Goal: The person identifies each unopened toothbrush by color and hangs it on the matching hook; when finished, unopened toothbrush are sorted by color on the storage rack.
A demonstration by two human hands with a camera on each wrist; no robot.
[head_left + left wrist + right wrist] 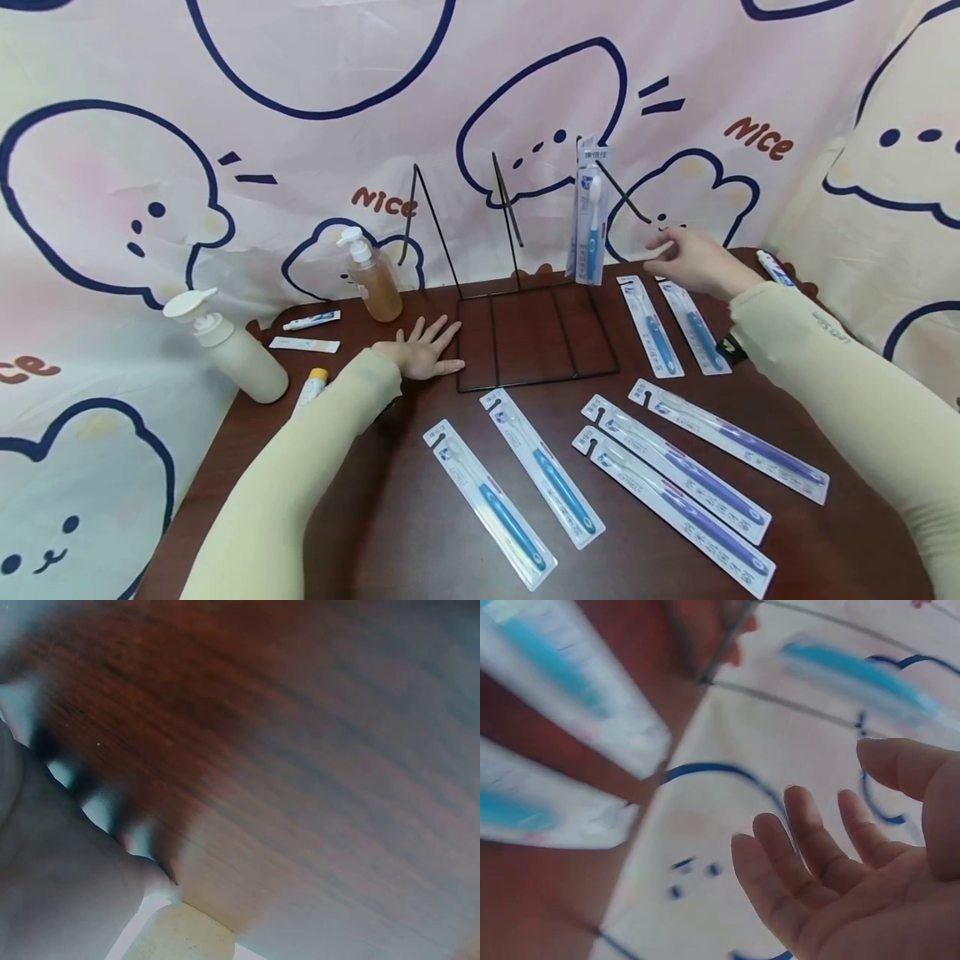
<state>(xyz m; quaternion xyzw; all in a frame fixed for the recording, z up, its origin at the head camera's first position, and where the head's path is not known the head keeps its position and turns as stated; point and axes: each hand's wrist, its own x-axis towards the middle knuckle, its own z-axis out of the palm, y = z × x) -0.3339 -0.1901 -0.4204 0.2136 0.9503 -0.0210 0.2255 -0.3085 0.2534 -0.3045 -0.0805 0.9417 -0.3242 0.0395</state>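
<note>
- The left hand (420, 352) lies flat on the tabletop (352, 533), fingers spread, by the left side of the wire rack (540, 382). I can't tell if it touches the wire.
- The right hand (697, 262) is empty, fingers loose and apart, near the tip of the right hook (622, 192).
- A blue toothbrush pack (592, 225) hangs on that hook. Seven more lie on the tabletop.
- The step looks like hanging packs up. The next move seems to need a pinch on a lying pack (651, 327), its hole lined up with the hook.
- Packs behind the hanging one can't be counted.
- The left wrist view is blurry.
</note>
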